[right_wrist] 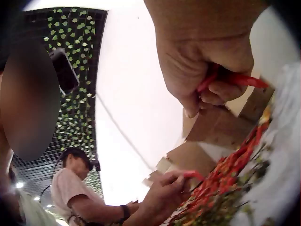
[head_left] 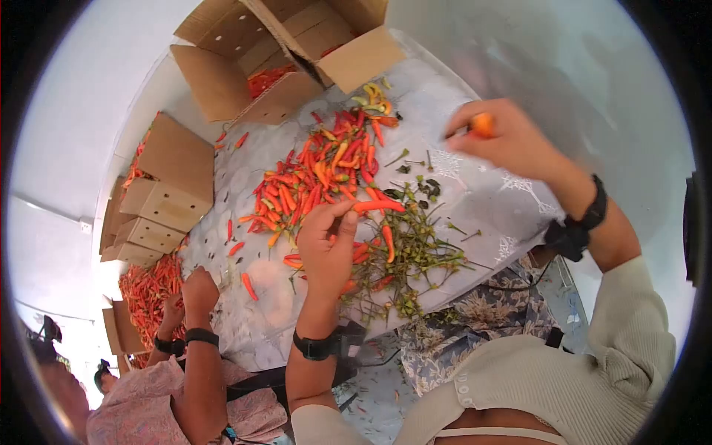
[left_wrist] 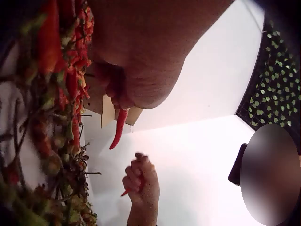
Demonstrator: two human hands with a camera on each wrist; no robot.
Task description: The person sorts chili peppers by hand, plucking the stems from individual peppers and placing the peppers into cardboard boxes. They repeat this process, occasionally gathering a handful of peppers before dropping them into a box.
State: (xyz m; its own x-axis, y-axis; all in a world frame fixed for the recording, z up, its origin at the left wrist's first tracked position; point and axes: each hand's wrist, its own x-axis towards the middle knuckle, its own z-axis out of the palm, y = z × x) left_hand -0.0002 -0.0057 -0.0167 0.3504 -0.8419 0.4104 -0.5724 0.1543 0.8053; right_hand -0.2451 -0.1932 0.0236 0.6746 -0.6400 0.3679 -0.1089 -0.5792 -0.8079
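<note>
My left hand [head_left: 326,241] pinches a long red chili pepper [head_left: 380,206] between thumb and fingers, over the near edge of the chili pile [head_left: 319,174]. The same chili [left_wrist: 119,128] points out of the fingertips in the left wrist view. Off to the right, above the tablecloth, my right hand [head_left: 508,137] curls round an orange-red chili [head_left: 482,124], blurred in the head view. In the right wrist view a red chili [right_wrist: 247,80] sticks out past its fingers. Green stems [head_left: 419,259] lie heaped between me and the pile.
Open cardboard boxes [head_left: 363,59] with chilies stand at the far edge, and more boxes [head_left: 170,170] at the left. Another person's hands [head_left: 199,293] work beside a big chili heap [head_left: 148,289]. The table edge [head_left: 475,285] runs in front of me; a wall rises at right.
</note>
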